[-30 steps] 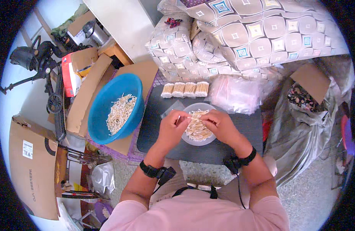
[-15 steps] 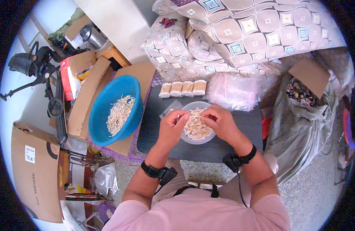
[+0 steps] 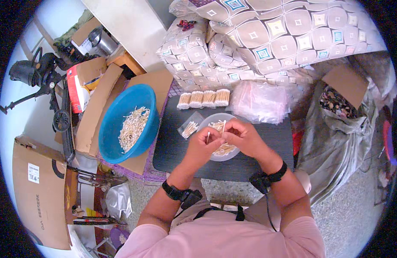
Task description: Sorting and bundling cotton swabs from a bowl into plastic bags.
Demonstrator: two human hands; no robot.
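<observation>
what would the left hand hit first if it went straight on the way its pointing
Most likely the right hand, whose fingertips sit just ahead over the white bowl of cotton swabs; depth is unclear, so the left hand might miss them.

Cartons (image 3: 45, 202) and loose swabs (image 3: 225, 149) suggest a makeshift workroom.

on cardboard box (image 3: 50, 189): white label (image 3: 33, 172), dark lettering (image 3: 38, 207)
</observation>
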